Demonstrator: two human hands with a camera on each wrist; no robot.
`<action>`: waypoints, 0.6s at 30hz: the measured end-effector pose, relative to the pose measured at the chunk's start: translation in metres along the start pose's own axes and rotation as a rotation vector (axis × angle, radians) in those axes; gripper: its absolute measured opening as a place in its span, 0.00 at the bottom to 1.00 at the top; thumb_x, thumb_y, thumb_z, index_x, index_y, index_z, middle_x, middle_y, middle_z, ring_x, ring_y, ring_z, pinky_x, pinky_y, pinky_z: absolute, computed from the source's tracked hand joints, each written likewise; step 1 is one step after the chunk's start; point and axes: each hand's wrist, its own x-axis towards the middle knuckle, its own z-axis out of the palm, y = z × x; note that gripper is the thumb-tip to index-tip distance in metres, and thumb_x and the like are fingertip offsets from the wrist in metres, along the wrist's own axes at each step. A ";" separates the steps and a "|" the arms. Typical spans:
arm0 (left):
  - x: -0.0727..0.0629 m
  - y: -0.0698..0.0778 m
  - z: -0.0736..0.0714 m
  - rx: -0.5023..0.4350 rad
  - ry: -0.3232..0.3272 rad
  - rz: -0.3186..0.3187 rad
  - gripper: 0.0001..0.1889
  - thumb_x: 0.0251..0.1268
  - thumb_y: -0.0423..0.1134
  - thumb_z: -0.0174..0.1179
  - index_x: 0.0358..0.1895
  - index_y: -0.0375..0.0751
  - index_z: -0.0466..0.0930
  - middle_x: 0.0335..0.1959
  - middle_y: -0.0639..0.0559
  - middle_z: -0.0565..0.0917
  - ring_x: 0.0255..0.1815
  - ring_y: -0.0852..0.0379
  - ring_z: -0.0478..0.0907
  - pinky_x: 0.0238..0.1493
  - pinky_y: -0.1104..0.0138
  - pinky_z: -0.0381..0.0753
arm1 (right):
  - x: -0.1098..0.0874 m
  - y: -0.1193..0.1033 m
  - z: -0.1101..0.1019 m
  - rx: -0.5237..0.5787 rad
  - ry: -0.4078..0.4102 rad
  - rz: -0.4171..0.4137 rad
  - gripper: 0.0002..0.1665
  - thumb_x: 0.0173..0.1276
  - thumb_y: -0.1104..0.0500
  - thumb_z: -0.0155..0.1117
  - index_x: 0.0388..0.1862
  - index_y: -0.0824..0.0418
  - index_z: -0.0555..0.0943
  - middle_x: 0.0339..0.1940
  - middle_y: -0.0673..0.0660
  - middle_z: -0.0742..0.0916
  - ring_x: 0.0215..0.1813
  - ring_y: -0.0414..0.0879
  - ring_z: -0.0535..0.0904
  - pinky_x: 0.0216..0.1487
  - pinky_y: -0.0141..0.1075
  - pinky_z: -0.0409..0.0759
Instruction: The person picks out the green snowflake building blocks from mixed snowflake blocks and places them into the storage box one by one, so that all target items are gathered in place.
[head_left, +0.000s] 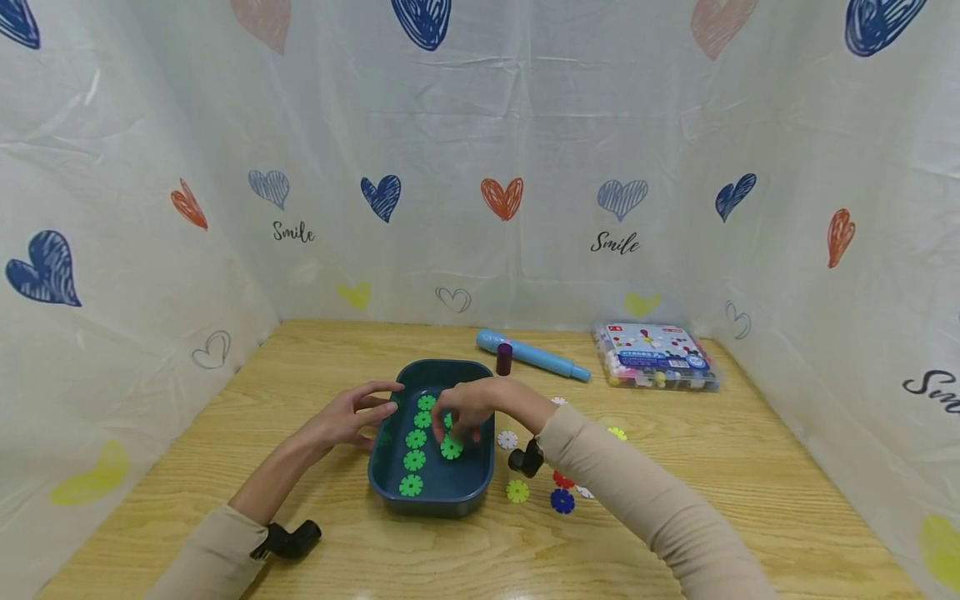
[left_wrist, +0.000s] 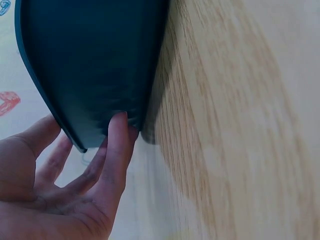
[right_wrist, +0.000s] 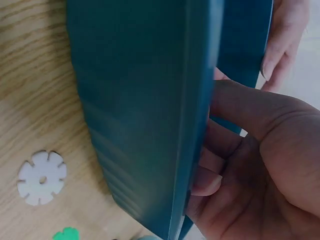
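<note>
A dark teal plastic tub stands on the table with green toothed plastic discs inside. Several make a column along its left side, such as this green disc; another green disc lies to the right. My left hand holds the tub's left wall, some fingers at the rim and others against the outside. My right hand reaches down into the tub, fingers bent over the right-hand discs. Its fingertips are blurred in the head view and hidden by the tub wall in the right wrist view.
Loose discs lie right of the tub: white, yellow, blue and red, some under the right forearm. Behind are a dark purple cylinder, a light blue tube-shaped toy and a clear boxed kit. Curtains surround the table.
</note>
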 end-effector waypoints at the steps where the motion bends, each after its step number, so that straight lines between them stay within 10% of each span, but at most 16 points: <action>1: 0.000 0.000 0.000 -0.001 -0.001 0.000 0.30 0.71 0.51 0.58 0.72 0.48 0.64 0.71 0.30 0.65 0.53 0.46 0.82 0.39 0.54 0.87 | 0.001 0.000 0.001 0.003 -0.004 -0.002 0.09 0.72 0.64 0.60 0.46 0.53 0.82 0.42 0.51 0.84 0.26 0.41 0.83 0.34 0.30 0.82; 18: 0.000 0.001 0.000 -0.004 -0.012 0.002 0.30 0.72 0.50 0.57 0.73 0.47 0.63 0.71 0.30 0.65 0.53 0.45 0.82 0.38 0.54 0.87 | 0.000 -0.004 0.004 -0.014 -0.021 -0.022 0.08 0.71 0.61 0.62 0.47 0.53 0.83 0.41 0.49 0.84 0.25 0.40 0.82 0.32 0.29 0.82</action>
